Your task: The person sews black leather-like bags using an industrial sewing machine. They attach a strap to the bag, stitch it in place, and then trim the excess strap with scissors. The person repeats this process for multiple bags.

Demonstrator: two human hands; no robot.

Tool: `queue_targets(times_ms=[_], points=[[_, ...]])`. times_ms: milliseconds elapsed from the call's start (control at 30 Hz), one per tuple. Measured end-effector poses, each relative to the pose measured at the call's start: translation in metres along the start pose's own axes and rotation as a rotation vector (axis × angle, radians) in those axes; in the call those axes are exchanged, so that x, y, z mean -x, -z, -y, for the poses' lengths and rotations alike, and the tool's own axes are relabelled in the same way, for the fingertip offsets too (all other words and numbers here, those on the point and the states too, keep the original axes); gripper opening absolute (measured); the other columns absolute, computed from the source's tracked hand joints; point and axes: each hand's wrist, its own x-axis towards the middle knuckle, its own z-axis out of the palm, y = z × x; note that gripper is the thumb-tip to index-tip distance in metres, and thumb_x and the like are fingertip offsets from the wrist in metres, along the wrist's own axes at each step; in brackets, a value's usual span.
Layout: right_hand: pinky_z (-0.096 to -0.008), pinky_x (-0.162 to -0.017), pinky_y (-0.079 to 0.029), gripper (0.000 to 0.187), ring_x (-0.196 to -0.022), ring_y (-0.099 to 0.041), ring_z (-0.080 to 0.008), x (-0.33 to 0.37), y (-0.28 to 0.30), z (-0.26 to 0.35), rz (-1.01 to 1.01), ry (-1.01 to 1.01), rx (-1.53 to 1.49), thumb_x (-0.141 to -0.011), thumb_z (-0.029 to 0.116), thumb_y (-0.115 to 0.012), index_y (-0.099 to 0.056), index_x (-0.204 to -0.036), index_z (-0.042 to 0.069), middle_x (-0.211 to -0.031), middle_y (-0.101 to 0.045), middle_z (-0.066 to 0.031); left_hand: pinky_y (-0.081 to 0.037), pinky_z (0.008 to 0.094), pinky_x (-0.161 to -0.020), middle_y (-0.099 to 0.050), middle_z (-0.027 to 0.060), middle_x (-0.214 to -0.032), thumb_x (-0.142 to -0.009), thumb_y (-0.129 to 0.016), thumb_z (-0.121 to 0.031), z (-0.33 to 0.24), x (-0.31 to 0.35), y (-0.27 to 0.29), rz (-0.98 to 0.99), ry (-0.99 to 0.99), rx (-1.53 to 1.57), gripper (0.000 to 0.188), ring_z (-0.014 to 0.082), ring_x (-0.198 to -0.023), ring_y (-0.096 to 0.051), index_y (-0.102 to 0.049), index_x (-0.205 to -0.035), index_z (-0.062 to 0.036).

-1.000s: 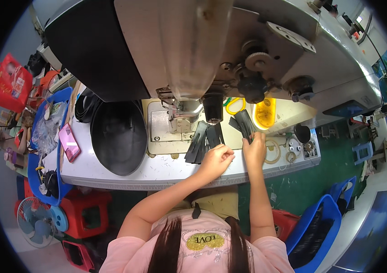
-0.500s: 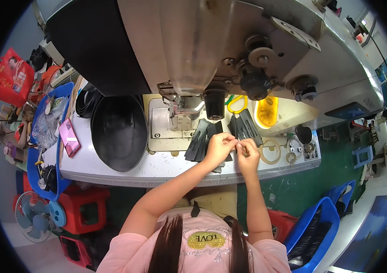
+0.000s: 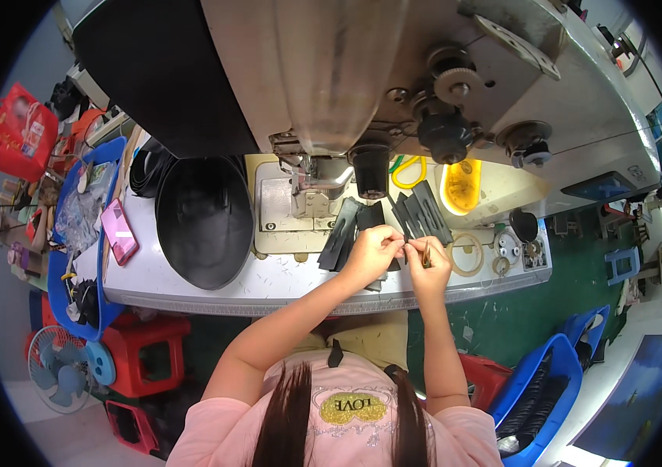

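Observation:
Close together over the table's front, my left hand (image 3: pixel 376 254) and my right hand (image 3: pixel 431 266) are both closed, fingertips nearly meeting. A narrow black strip (image 3: pixel 405 227) runs to the pinched fingertips, largely covered by them. Against the right fingers a small brass-coloured pointed tool (image 3: pixel 427 255) shows, like tweezers or thread snips. Black fabric pieces (image 3: pixel 339 235) lie just left of the hands, and more slotted black pieces (image 3: pixel 429 213) spread beyond them. Behind is the sewing machine's needle area (image 3: pixel 311 194) with its metal plate (image 3: pixel 272 210).
A large black oval bin-like piece (image 3: pixel 205 226) and a pink phone (image 3: pixel 118 233) are on the left of the table. Yellow-handled scissors (image 3: pixel 409 173), a yellow tray (image 3: pixel 461 187) and a tape ring (image 3: pixel 467 255) lie right. The machine head (image 3: pixel 331 70) overhangs everything. Blue tubs (image 3: pixel 533 397) flank the table.
My right hand has turned, bringing the brass-coloured tool into sight. The fingertips stay together in almost the same place. The whole view has shifted slightly.

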Motion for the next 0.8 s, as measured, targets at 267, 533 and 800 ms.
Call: queue_targets(times_ms=[267,533,800], points=[[-0.0221,-0.044,-0.036,0.006,-0.049,-0.046,-0.0098,0.0,0.0,0.009,0.041,0.027,0.027,-0.07,-0.005,-0.061,-0.059,-0.076,-0.004,-0.07,-0.055,-0.0071,-0.046,0.0199,-0.056,-0.052,0.003,-0.071,-0.081,-0.051,0.001,0.0,0.002,0.004,0.023,-0.13,-0.087,0.007,0.0065,-0.061,-0.054,-0.052,-0.074,0.0043],[-0.0237,-0.046,-0.039,0.01,-0.049,-0.048,-0.0134,0.003,0.004,0.021,0.113,0.078,0.06,-0.068,-0.003,-0.061,-0.053,-0.074,-0.002,-0.069,-0.053,-0.0084,-0.041,0.02,-0.052,-0.048,0.005,-0.073,-0.076,-0.051,0.004,-0.008,0.014,0.009,0.085,-0.14,-0.157,0.004,0.006,-0.061,-0.049,-0.049,-0.074,0.0057],[-0.0259,-0.048,-0.041,0.014,-0.052,-0.051,-0.0174,0.009,-0.003,0.023,0.176,0.072,0.06,-0.063,-0.005,-0.062,-0.052,-0.073,-0.001,-0.069,-0.053,-0.0096,-0.039,0.0204,-0.051,-0.045,0.0048,-0.072,-0.077,-0.049,0.004,-0.009,0.024,0.02,0.107,-0.134,-0.203,0.003,0.0056,-0.06,-0.047,-0.05,-0.074,0.0056]])
